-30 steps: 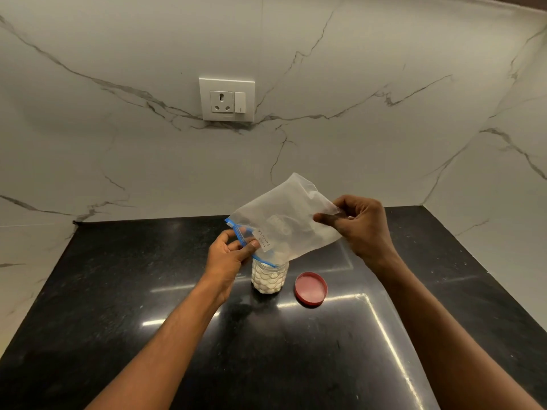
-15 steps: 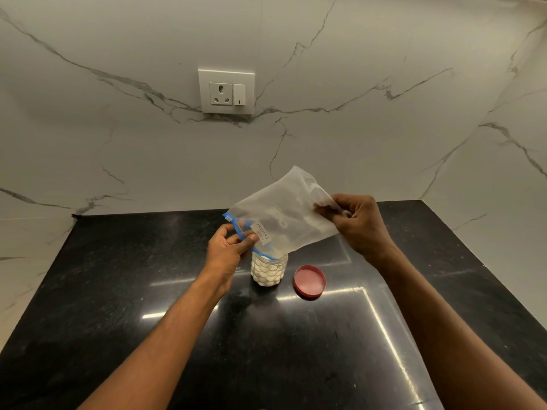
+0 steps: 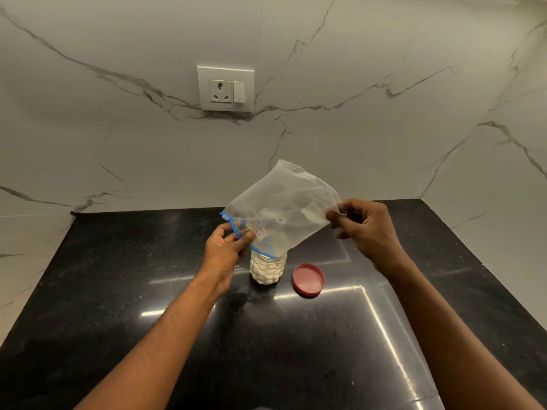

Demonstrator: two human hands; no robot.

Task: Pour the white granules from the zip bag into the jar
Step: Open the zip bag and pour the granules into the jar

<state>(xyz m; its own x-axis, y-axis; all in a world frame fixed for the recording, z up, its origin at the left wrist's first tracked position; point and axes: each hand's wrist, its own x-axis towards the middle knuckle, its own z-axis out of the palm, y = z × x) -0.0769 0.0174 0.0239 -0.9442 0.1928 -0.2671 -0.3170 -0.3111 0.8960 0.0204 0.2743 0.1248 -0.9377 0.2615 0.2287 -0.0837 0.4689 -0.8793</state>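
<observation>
— What have you got in your hands?

— My left hand (image 3: 226, 247) pinches the blue zip edge of the clear, almost emptied plastic zip bag (image 3: 281, 211), thumb pressed beside its small white paper label (image 3: 257, 231). My right hand (image 3: 365, 229) grips the bag's far bottom corner between thumb and fingers and holds it higher, so the bag slopes down to its mouth.

— And where is the mouth?

— Right at the rim of the small clear ribbed jar (image 3: 268, 269), which stands upright on the glossy black stone counter (image 3: 118, 291). The jar looks nearly full of white granules (image 3: 266, 272). A little white residue shows inside the bag near my right hand.

— Is the jar's cover on?

— No. The round red lid (image 3: 308, 279) lies flat on the counter just beside the jar, on my right, not touching it. A white wall socket (image 3: 225, 88) sits on the marble wall behind.
</observation>
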